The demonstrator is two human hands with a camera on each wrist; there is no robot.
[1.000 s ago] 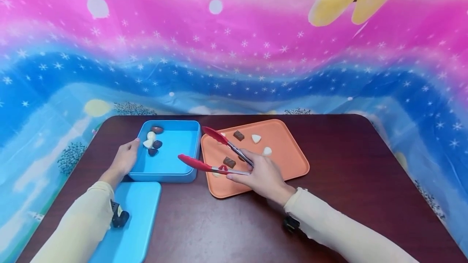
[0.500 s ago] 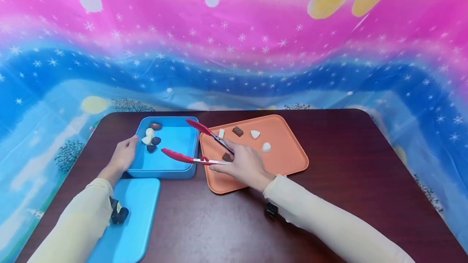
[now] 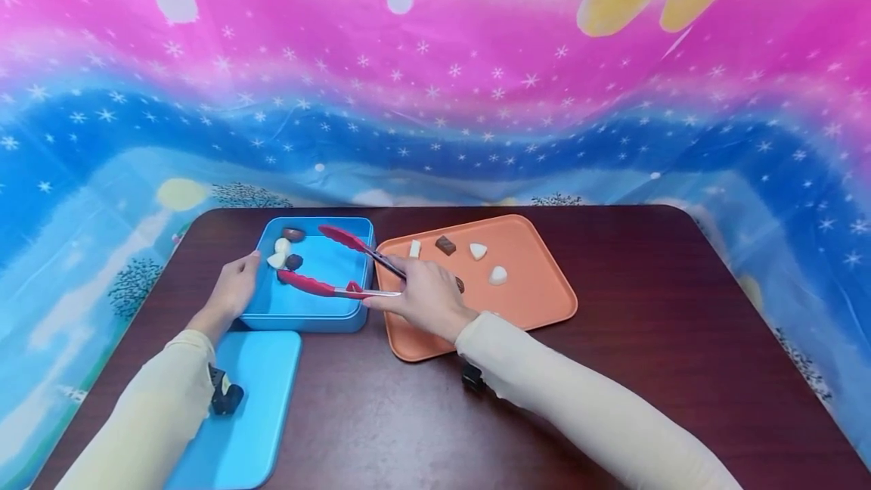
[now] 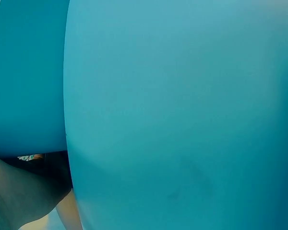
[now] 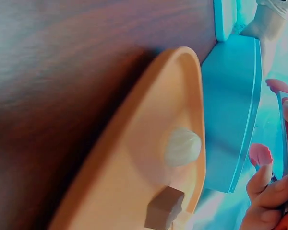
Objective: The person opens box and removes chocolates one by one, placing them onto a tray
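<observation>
My left hand [image 3: 234, 289] holds the left side of a blue box [image 3: 302, 322]. Inside, along that side, lie several brown and white chocolates [image 3: 282, 246]. With my right hand [image 3: 430, 299] I grip metal tongs [image 3: 308, 284] with red tips. Their arms are spread wide and overlap the box in the head view, with nothing seen between the tips. The lower tip partly hides a dark chocolate. In the right wrist view, fingers [image 5: 273, 199] wrap the tongs beside the box wall. The left wrist view is mostly filled by blue plastic [image 4: 173, 96].
An orange tray [image 3: 537, 301] stands right of the box, bearing several white and brown chocolates [image 3: 445, 245], some hidden under my right hand. A flat blue lid [image 3: 261, 407] lies in front of the box, under my left forearm. A patterned cloth [image 3: 435, 112] hangs behind the table.
My right hand has carried the spread tongs leftward, from over the tray until their tips are over the box. My left hand stays at the box's side.
</observation>
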